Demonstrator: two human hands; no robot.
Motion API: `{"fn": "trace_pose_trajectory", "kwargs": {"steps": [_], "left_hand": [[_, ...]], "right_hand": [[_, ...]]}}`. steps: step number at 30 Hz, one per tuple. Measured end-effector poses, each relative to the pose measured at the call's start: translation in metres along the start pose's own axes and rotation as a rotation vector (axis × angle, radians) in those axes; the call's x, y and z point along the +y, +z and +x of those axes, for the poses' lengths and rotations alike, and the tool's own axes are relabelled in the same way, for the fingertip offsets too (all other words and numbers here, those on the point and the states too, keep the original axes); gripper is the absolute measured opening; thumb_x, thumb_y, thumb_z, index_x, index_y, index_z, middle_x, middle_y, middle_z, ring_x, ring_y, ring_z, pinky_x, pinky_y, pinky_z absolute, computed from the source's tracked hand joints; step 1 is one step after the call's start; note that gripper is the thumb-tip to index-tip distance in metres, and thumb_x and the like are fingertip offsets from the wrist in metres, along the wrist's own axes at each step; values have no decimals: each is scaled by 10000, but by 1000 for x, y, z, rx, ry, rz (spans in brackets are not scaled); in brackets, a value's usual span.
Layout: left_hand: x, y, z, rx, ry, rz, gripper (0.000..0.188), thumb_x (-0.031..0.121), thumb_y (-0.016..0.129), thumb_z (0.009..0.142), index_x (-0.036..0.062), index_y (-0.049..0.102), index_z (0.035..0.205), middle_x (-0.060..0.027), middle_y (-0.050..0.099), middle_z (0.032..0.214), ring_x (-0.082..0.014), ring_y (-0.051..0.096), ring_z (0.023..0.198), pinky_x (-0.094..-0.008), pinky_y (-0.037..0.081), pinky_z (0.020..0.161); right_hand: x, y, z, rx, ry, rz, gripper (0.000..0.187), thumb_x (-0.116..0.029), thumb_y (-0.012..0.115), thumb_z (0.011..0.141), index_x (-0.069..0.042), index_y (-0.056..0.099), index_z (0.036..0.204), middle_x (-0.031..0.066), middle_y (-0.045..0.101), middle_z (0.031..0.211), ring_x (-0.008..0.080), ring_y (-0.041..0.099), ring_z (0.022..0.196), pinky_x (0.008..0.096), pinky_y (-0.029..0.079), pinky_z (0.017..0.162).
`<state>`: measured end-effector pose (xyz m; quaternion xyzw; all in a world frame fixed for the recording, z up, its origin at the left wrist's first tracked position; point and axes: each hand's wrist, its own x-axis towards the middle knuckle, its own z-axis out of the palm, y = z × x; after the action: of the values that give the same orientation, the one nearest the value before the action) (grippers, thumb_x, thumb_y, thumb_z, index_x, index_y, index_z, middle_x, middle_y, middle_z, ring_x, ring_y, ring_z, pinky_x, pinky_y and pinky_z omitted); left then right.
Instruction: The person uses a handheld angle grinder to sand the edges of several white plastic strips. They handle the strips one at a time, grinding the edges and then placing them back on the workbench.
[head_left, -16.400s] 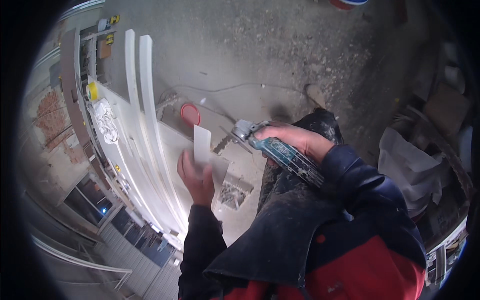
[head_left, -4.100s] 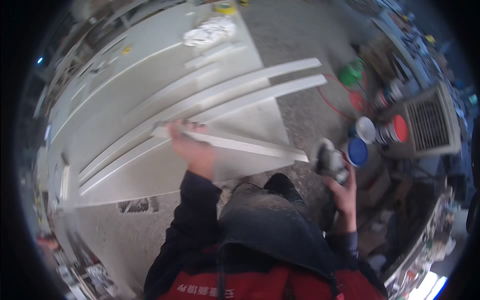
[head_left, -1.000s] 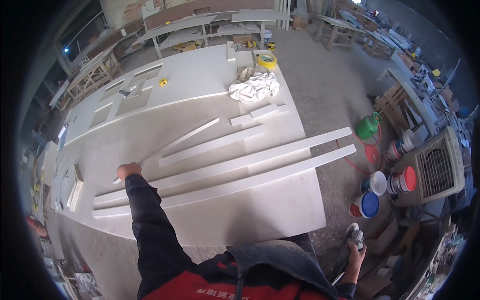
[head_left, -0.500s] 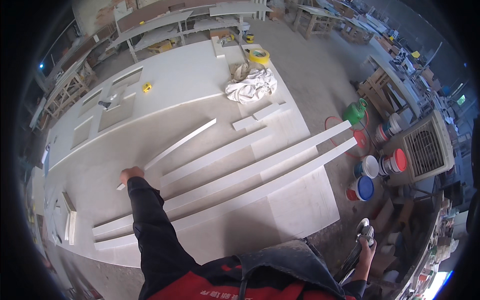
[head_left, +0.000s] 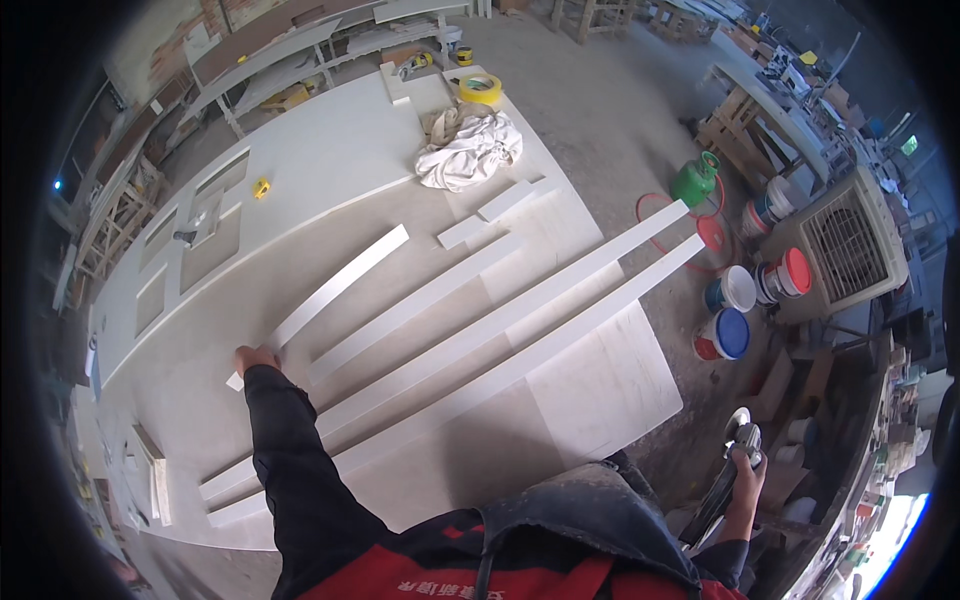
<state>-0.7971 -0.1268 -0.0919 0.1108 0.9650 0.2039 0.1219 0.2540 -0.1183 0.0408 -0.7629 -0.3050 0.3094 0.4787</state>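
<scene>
My left hand [head_left: 257, 360] is closed round the near-left part of a white strip [head_left: 345, 283], its broad face up on the pale worktable [head_left: 620, 400]. To the right of it lie another white strip [head_left: 420, 300] and two longer ones, a far strip [head_left: 480, 327] and a near strip [head_left: 560, 345]; the long ones stick out past the table's right edge. My left forearm covers part of these. Away from the table, low at the right, my right hand [head_left: 745, 485] grips an angle grinder [head_left: 742, 432] with its disc end pointing up.
A white panel [head_left: 320, 150] with rectangular openings covers the table's far side, a yellow tape measure [head_left: 261, 188] on it. Crumpled cloth [head_left: 468, 155] and a yellow tape roll [head_left: 480, 89] lie at the far end. Buckets [head_left: 733, 334], a green gas cylinder [head_left: 695, 180] and a fan unit [head_left: 845, 245] stand right.
The strip in my left hand has turned from its narrow edge to show its broad face. My view has shifted slightly; the grinder stays in my right hand.
</scene>
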Motion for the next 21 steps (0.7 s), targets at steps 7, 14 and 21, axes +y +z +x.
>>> {"fn": "trace_pose_trajectory", "kwargs": {"steps": [7, 14, 21], "left_hand": [[3, 19, -22, 121, -483, -1107, 694, 514, 617, 1006, -71, 635, 1378, -174, 627, 1454, -293, 676, 1168, -462, 549, 1015], [-61, 0, 65, 16, -410, -347, 945, 757, 429, 1012, -54, 568, 1477, -218, 596, 1523, -366, 588, 1392, -463, 450, 1169], [39, 46, -45, 137, -128, 181, 827, 714, 544, 979, -53, 724, 1231, -266, 712, 1307, -417, 646, 1295, -508, 500, 1085]], "right_hand": [[-17, 4, -12, -83, 117, 21, 629, -167, 804, 858, 3, 557, 1411, 70, 666, 1176, 171, 637, 1007, 324, 519, 878], [-12, 10, -6, -115, 151, 33, 628, -187, 812, 864, -1, 559, 1408, 63, 660, 1170, 166, 622, 1010, 320, 508, 881], [-38, -9, -22, -2, 100, -51, 625, -188, 818, 865, -8, 563, 1407, 60, 659, 1165, 163, 620, 993, 317, 509, 860]]}}
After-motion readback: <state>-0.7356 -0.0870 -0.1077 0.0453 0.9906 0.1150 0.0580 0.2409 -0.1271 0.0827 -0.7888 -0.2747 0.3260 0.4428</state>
